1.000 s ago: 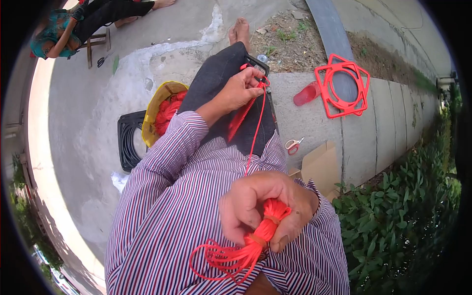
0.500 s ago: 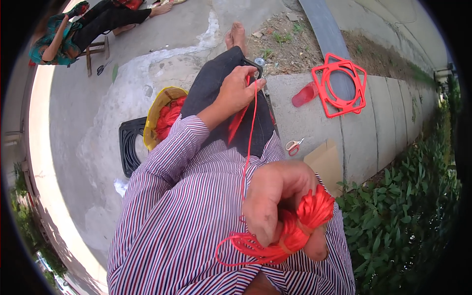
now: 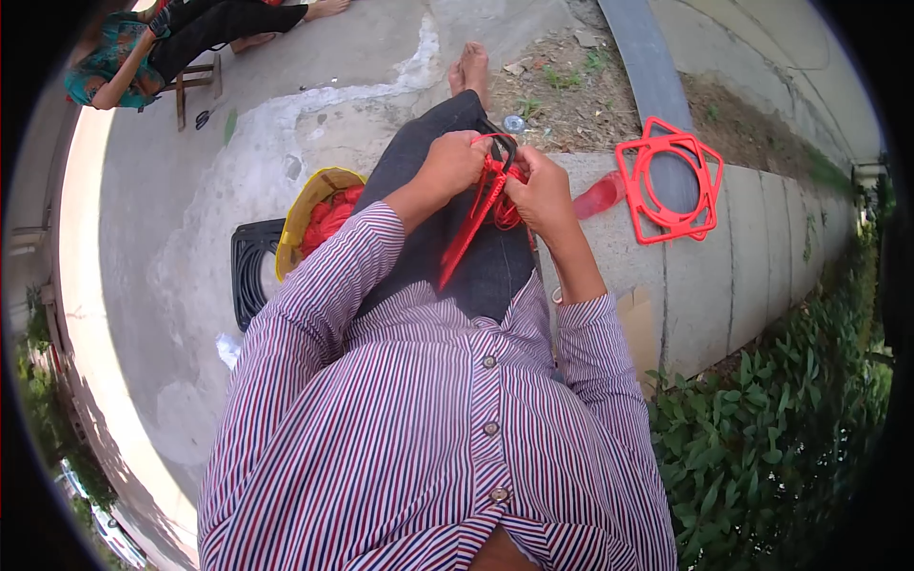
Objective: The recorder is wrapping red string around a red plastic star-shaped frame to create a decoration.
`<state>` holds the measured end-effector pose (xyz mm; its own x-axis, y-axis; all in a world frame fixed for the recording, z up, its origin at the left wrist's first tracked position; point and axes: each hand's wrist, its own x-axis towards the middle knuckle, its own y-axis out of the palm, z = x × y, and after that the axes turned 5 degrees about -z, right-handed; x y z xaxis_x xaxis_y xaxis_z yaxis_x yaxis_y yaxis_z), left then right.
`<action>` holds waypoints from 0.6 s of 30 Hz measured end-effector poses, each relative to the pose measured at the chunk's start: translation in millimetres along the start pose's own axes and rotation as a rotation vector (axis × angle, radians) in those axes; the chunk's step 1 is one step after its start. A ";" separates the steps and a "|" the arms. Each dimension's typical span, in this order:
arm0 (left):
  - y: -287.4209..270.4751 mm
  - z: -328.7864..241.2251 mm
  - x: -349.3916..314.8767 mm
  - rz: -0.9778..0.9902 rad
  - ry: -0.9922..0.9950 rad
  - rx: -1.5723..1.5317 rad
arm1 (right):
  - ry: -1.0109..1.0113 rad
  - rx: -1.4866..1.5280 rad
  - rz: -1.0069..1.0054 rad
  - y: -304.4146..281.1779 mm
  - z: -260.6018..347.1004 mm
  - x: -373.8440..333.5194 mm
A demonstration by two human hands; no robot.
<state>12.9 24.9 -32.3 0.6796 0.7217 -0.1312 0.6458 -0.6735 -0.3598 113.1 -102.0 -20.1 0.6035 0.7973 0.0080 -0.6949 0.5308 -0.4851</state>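
Red cord (image 3: 467, 233) already runs along a strip of black frame (image 3: 510, 145) over the lap, at 12 o'clock; upper end bare black, so likely unfinished, remainder can't tell. Left hand (image 3: 452, 164) at 10 o'clock clamps frame; right hand (image 3: 545, 195), 4 o'clock, pinches cord. Forearms converge, hands near each other.
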 end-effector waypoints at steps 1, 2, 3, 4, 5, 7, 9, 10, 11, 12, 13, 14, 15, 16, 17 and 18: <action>-5.1 2.5 1.1 -0.005 -0.005 0.004 | -0.001 0.005 0.007 0.8 0.9 -3.8; -11.5 5.0 3.1 -0.084 0.005 -0.068 | -0.103 0.031 -0.128 -0.9 1.6 -9.1; -16.6 -1.4 1.2 -0.156 0.015 -0.140 | -0.196 0.055 -0.268 -4.0 8.6 -14.9; -17.0 -16.7 -8.3 -0.101 -0.025 -0.320 | -0.184 0.057 -0.270 -5.7 16.7 -18.9; -16.4 -32.8 -18.8 -0.091 -0.033 -0.317 | -0.333 -0.025 -0.341 -6.6 25.9 -22.5; -17.5 -70.9 -41.3 0.193 -0.203 -0.609 | -0.481 -0.109 -0.408 -9.7 26.1 -31.2; -12.2 -69.5 -39.8 0.240 -0.225 -0.636 | -0.344 0.337 -0.312 -19.8 17.3 -36.4; -12.5 -69.2 -36.8 0.244 -0.237 -0.611 | -0.157 0.744 -0.272 -32.4 42.0 -47.3; -13.4 -67.9 -33.2 0.249 -0.248 -0.585 | -0.152 0.984 -0.204 -49.3 43.5 -55.0; -11.8 -59.8 -28.1 0.245 -0.247 -0.591 | -0.146 1.221 -0.135 -72.8 39.7 -63.3; -10.0 -44.0 -22.7 0.210 -0.242 -0.508 | -0.124 1.325 -0.104 -90.2 43.1 -73.5; -4.7 -37.6 -19.3 0.200 -0.241 -0.426 | -0.099 1.420 -0.098 -110.1 45.8 -89.9; -1.4 -36.9 -20.5 0.195 -0.247 -0.432 | -0.104 1.418 -0.103 -125.7 39.4 -106.2; 1.4 -37.6 -22.6 0.143 -0.303 -0.446 | -0.106 1.413 -0.100 -137.2 36.3 -121.2; 3.2 -37.5 -22.9 0.095 -0.357 -0.455 | -0.100 1.409 -0.092 -143.9 34.2 -136.9; 3.5 -30.9 -18.7 0.093 -0.358 -0.464 | -0.051 1.326 -0.071 -148.7 31.7 -152.4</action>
<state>13.1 4.1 -2.6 0.6335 0.6107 -0.4750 0.7282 -0.6781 0.0994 112.1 -293.3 78.5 0.6593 0.7506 0.0439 -0.5325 0.4249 0.7320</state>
